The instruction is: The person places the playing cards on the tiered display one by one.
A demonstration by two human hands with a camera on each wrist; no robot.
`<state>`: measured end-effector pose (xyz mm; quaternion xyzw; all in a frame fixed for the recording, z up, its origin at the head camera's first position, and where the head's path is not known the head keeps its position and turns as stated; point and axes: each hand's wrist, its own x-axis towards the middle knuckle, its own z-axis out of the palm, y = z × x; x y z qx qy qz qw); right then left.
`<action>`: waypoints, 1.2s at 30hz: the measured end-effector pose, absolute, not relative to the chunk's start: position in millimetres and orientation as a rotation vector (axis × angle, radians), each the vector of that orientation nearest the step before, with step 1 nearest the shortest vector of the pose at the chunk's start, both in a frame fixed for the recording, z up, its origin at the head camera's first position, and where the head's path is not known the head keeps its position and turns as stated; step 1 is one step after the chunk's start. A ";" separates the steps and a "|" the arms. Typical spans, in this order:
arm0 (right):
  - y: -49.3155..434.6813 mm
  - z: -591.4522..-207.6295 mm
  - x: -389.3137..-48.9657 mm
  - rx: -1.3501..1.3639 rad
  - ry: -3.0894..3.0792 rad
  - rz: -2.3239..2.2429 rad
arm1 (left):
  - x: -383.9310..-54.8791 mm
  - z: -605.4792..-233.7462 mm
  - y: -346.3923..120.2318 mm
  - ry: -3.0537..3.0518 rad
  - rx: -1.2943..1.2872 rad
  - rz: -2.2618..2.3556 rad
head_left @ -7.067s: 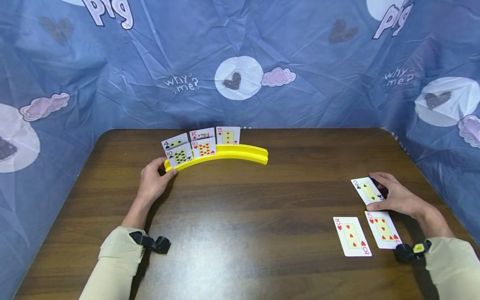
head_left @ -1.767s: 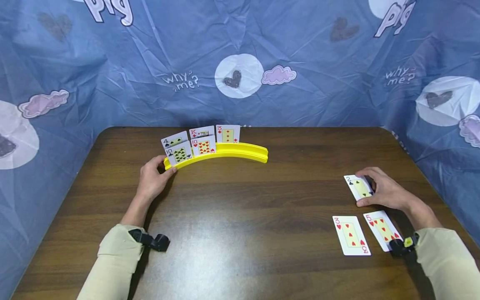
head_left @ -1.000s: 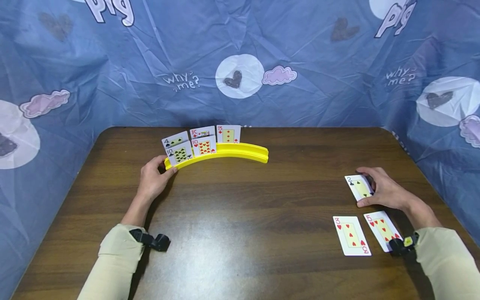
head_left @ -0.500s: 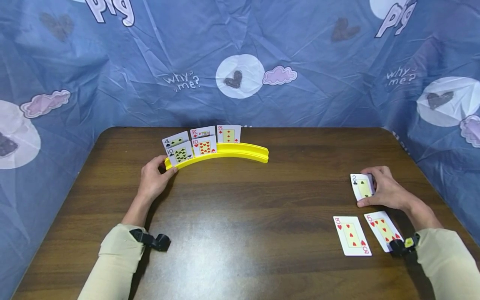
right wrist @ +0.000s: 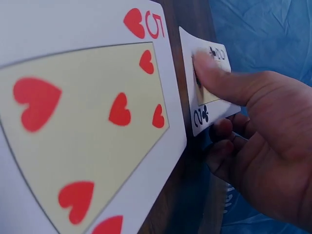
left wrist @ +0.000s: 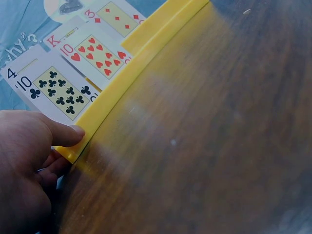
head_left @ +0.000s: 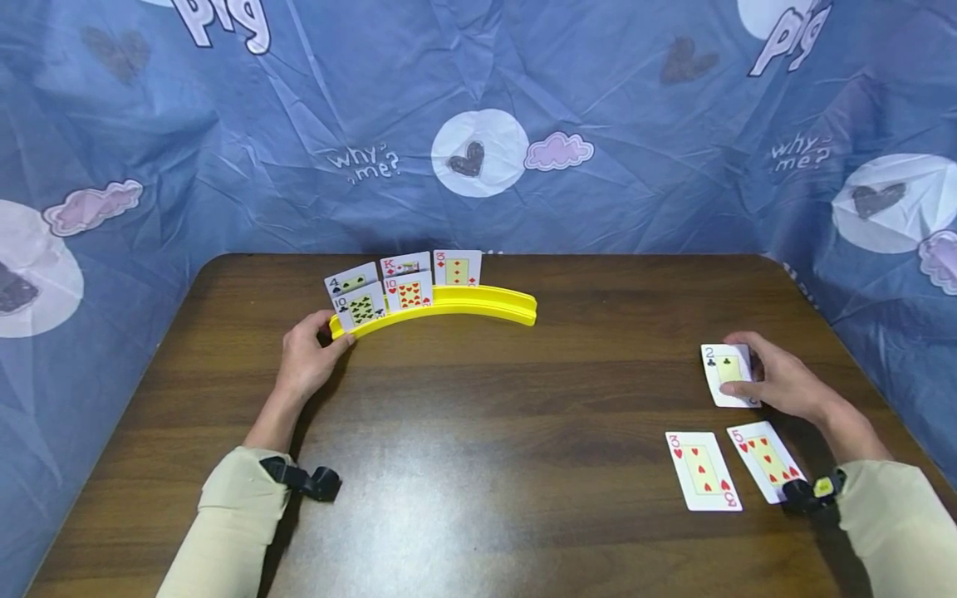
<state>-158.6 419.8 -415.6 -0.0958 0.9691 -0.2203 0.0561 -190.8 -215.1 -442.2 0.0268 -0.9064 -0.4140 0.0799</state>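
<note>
My left hand (head_left: pixel 302 359) grips the left end of a curved yellow card holder (head_left: pixel 486 306), thumb on its front wall in the left wrist view. Standing in the holder are a ten of clubs (left wrist: pixel 61 87) before a black four (head_left: pixel 351 278), a ten of hearts (left wrist: pixel 100 54) before a king of diamonds (head_left: pixel 405 264), and a three of diamonds (head_left: pixel 458 267). Over on the right, my right hand (head_left: pixel 796 386) pinches a two of clubs (head_left: pixel 714 372). Its thumb lies across the card's face, with fingers curled behind, as the right wrist view shows.
A three of hearts (head_left: pixel 703 472) and a five of hearts (head_left: pixel 764 457) lie face up on the brown wooden table (head_left: pixel 486 432), just nearer than my right hand. A blue printed cloth (head_left: pixel 635 100) hangs along the table's back and sides.
Earlier the right thumb and fingers held the two of clubs by its opposite edges; now the thumb has shifted onto its face and the card has turned. The left hand and holder stay put.
</note>
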 end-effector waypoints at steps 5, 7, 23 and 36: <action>422.6 -411.5 -157.2 -0.309 2.983 -0.654 | -190.6 -441.4 -215.0 -2.714 0.085 -1.239; 422.9 -410.2 -157.7 -0.277 3.009 -0.663 | -190.5 -441.3 -215.1 -2.714 0.087 -1.240; 423.1 -396.9 -160.9 -0.047 2.985 -1.101 | -191.2 -442.3 -214.6 -2.719 0.104 -1.223; 408.7 -382.1 -167.5 -0.104 2.991 -1.347 | -190.4 -442.6 -214.7 -2.711 0.084 -1.225</action>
